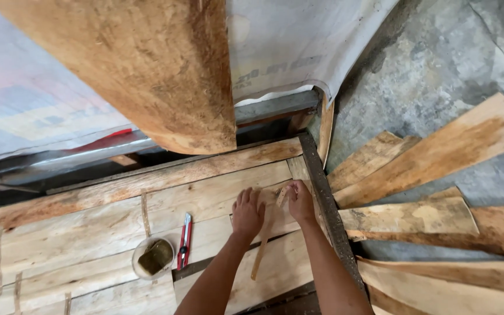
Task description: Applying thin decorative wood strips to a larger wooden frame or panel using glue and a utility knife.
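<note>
Both hands, left (247,213) and right (300,201), lay on the planks (217,198), a strip (263,242) between them. A knife (185,241) and bowl (153,256) sat left; boards (415,219) lay right, apparently on the floor (438,64).

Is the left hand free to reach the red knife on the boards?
Probably yes. The left hand lies flat on the boards, and the knife sits close to its left with nothing between them.

Lower left, a bowl (153,257) beside a red knife (184,241); right, loose planks (438,151) on grey floor (438,64) — top, plastic sheet (287,46).
</note>
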